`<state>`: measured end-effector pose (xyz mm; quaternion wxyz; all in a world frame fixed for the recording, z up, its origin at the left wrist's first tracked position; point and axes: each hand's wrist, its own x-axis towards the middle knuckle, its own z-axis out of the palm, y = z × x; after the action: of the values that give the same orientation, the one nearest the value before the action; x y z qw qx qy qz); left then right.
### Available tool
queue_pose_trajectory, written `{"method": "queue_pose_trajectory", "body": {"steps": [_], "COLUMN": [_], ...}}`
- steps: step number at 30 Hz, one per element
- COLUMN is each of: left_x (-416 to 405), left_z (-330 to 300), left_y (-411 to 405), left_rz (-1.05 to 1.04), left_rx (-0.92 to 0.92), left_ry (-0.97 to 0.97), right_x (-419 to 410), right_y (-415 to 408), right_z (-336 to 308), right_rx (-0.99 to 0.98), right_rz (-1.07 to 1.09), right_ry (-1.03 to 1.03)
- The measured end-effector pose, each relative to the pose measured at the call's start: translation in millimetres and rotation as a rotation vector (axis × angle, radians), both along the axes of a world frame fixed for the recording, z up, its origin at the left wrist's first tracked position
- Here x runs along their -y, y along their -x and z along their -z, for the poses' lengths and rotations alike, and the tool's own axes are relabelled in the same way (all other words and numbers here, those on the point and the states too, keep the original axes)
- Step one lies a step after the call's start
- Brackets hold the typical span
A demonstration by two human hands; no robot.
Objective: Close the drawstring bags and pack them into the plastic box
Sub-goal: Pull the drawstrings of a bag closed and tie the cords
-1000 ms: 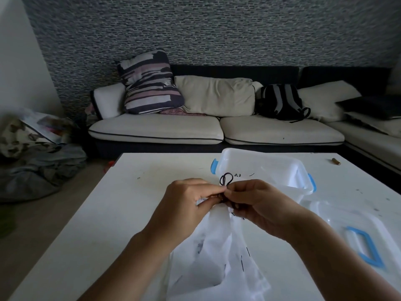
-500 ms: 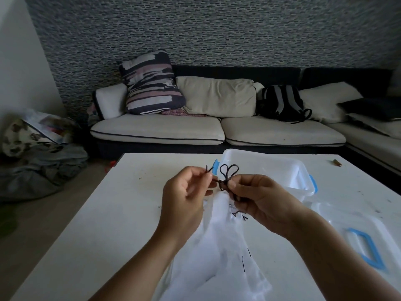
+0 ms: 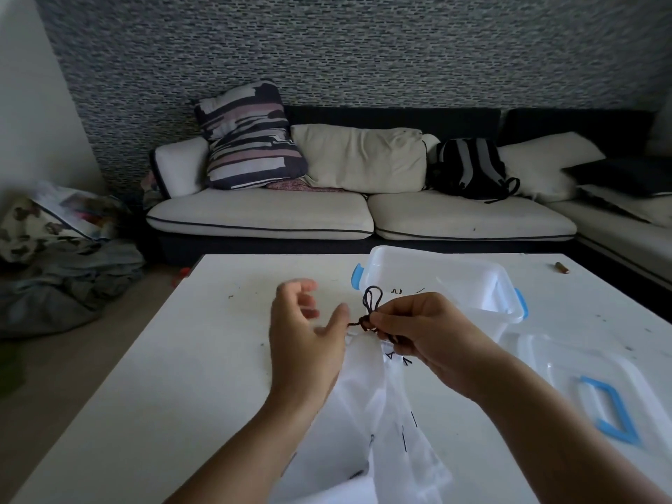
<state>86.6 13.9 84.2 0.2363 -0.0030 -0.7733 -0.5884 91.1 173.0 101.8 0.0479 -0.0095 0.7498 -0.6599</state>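
One lid right of bag; box behind.

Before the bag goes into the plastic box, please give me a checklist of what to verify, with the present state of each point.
1. Dark cord tied at the neck: ok, loops and a knot show.
2. White drawstring bag fully cinched: cannot tell, the right hand hides the neck.
3. Right hand pinches the knot: ok.
4. Left hand free: ok, fingers spread, holding nothing.
5. Plastic box open: ok, its lid lies apart on the table.
6. Room inside the box: cannot tell.
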Motion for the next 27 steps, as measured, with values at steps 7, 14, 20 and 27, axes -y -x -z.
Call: {"method": "queue_pose_trajectory", "body": {"steps": [7,14,20,27], "left_x": [16,18,18,18], "left_z": [-1,-2,-6,-6], "left_y": [1,6,5,4], "left_rz": [0.311,0.416,0.554,0.584], "left_rx": [-0.52,-0.374,0.025,0.149], "left_ry": [0.614,0.435,0.101,-0.052], "right_x": [1,-4,-6,-3], "right_y": [0,-2,-4,-6], "right_z": [0,-2,-5,-7], "right_rx": [-0.026,-0.1,-0.147,-0.247], "right_rz": [-0.024,-0.076,-0.114,-0.056], "right_ry": [-0.024,-0.095,-0.13,-0.315]}}
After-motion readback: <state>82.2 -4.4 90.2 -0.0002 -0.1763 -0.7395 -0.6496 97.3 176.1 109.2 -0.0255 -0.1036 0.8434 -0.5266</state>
